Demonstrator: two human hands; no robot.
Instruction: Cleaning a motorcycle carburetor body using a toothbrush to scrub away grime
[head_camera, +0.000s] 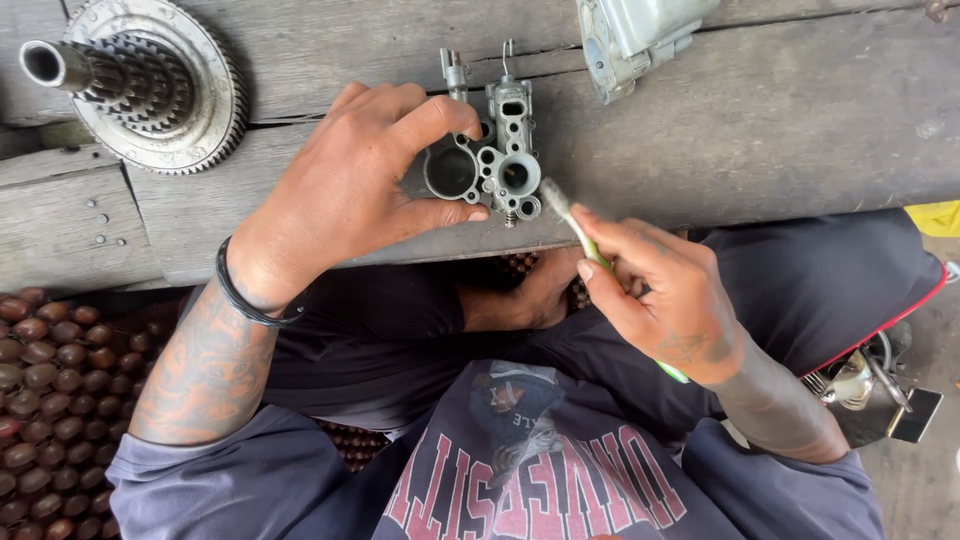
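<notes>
My left hand (355, 180) grips a small grey metal carburettor body (495, 165) with several round bores, pressing it against the weathered wooden bench (760, 120); thumb and forefinger pinch its left side. My right hand (655, 290) holds a green-handled toothbrush (575, 225), its worn bristle head just right of the carburettor's lower edge, close to a small spring-like part. A black band circles my left wrist.
A large toothed gear with a splined shaft (150, 80) lies at the bench's far left. Another grey metal casting (635, 35) sits at the top edge. A mat of brown wooden beads (45, 400) is at lower left. Small metal tools (870, 385) lie at right.
</notes>
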